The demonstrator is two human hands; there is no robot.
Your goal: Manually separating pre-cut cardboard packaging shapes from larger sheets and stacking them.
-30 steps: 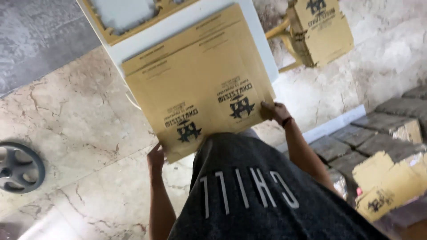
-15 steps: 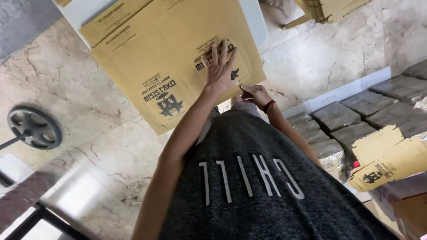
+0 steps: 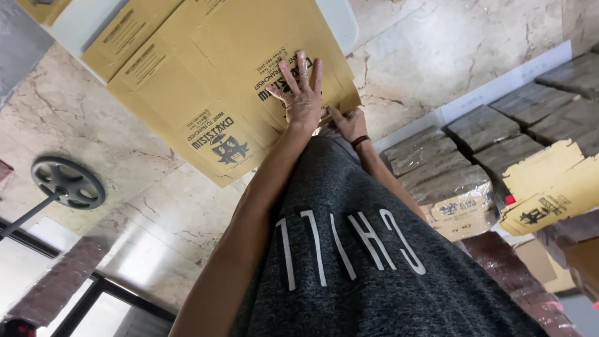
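Flat cardboard box blank (image 3: 206,81) lies on white table (image 3: 68,28), near edge overhanging marble floor (image 3: 437,56). Left hand (image 3: 301,93) fingers spread, palm pressed flat on blank near front corner. Right hand (image 3: 348,123) at same corner, fingers pinching edge flap from below, partly hidden. Progress judgement: early; blank still flat, no walls raised, creases unfolded. Bundled blank stacks (image 3: 449,181) at right, well apart.

Flat cardboard box (image 3: 206,81): tan, unfolded, creased into panels, with dark printing and a small figure. We find it lying flat on the white table (image 3: 75,25), its near corner overhanging the table's edge.
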